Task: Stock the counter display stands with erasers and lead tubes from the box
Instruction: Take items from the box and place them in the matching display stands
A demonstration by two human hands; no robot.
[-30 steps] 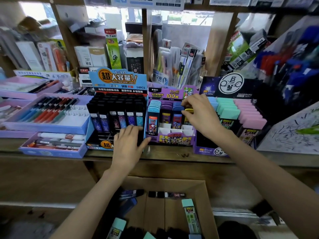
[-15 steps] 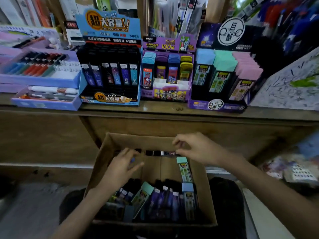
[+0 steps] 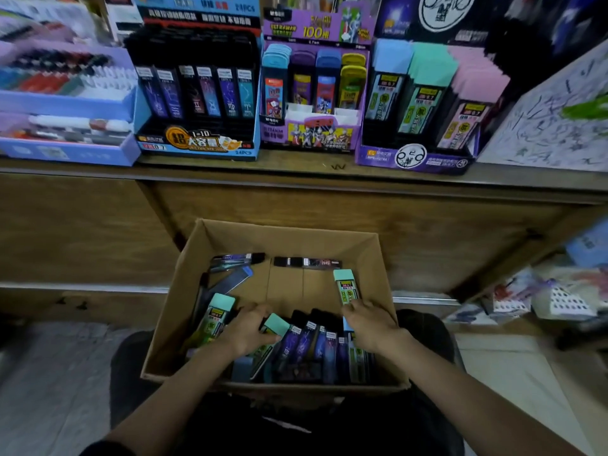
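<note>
Quick count: 1 cardboard box [image 3: 289, 238], and inside it I can make out 3 mint-capped tubes [image 3: 222, 311], 2 black tubes [image 3: 307, 262] lying across the far end and 1 blue-capped tube [image 3: 235, 279] — the dark pile nearest me is too jumbled to count. On the counter, 3 stands: blue stand [image 3: 197, 141] shows 6 front tubes [image 3: 207, 93], Ultraman stand [image 3: 316, 28] 4 columns, purple stand [image 3: 411, 156] 3 columns.

Bare from hands to elbows on both arms, left hand [image 3: 245, 330] and right hand [image 3: 370, 327] uncovered; dark sleeve edge [image 3: 105, 450] just showing at the near left; black garment [image 3: 296, 429] over the lap, near middle, crossed by a faint pale streak
</note>
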